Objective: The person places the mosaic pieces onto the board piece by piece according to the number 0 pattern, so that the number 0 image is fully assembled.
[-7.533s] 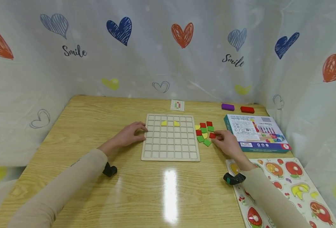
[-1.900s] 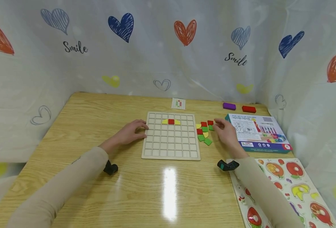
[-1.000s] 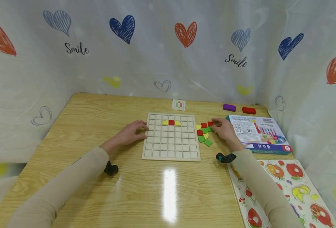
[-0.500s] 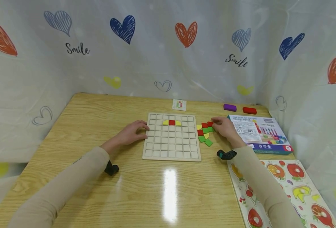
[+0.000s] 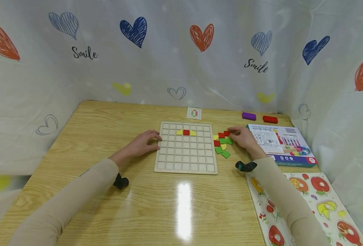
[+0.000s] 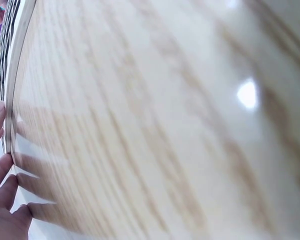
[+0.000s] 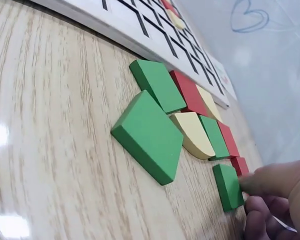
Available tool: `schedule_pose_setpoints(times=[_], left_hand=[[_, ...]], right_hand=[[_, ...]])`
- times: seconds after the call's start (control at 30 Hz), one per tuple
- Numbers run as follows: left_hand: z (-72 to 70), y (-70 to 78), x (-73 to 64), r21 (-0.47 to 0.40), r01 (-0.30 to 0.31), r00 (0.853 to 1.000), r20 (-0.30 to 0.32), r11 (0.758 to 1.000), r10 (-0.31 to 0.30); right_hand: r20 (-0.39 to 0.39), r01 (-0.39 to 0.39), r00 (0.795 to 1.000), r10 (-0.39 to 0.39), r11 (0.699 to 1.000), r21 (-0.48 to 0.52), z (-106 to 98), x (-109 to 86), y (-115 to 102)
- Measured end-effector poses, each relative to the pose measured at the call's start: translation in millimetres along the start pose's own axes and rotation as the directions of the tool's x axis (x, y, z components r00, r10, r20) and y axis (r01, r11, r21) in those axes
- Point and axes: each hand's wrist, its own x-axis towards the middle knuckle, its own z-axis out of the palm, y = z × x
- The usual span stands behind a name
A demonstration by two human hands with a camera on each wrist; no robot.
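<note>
My left hand (image 5: 142, 143) rests at the left edge of a square wooden grid board (image 5: 185, 158), its fingertips (image 6: 5, 162) touching the rim. On the board's second row a red square tile (image 5: 186, 132) sits between two yellow rounded tiles (image 5: 179, 132). Right of the board lies a loose cluster of red, green and yellow tiles. At its far end my right hand (image 5: 244, 137) pinches a red square tile (image 7: 239, 165) between thumb and fingers, largely hidden by the thumb in the right wrist view. A green tile (image 7: 227, 187) lies right against that thumb.
A small pattern card (image 5: 194, 113) lies behind the board. Purple (image 5: 249, 116) and red (image 5: 270, 119) blocks stand at the back right. A flat toy box (image 5: 266, 143) and a fruit puzzle board (image 5: 320, 208) lie on the right, under or near the right forearm.
Since the oldest frame, a red tile has come to sit between the yellow ones on the board. My right hand has come back to the cluster; the green tile beside it has shifted and turned slightly.
</note>
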Motion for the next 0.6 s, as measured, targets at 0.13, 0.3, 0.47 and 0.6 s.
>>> schedule_pose_setpoints(times=[0.13,0.3,0.47,0.6], left_hand=[[1.3,-1.0,0.8,0.002,-0.022,1.000,-0.013,1.000,0.022],[2.3,-2.3,1.9,0.010,-0.033,0.999,-0.018,0.999,0.033],[1.2,-0.3,1.6,0.008,-0.009,1.000,-0.004,1.000,0.009],[1.0,-0.4,1.8,0.015,-0.006,1.000,0.001,1.000,0.006]], right_hand=[[0.006,0.028,1.000,-0.028,0.999,-0.044,1.1,1.4,0.2],[0.000,0.102,0.995,-0.103,0.985,-0.139,0.5,1.6,0.7],[-0.034,0.103,0.993,-0.110,0.981,-0.165,-1.0,-0.5,2.3],[-0.052,0.090,0.994,-0.099,0.985,-0.150,-1.4,-2.4,4.0]])
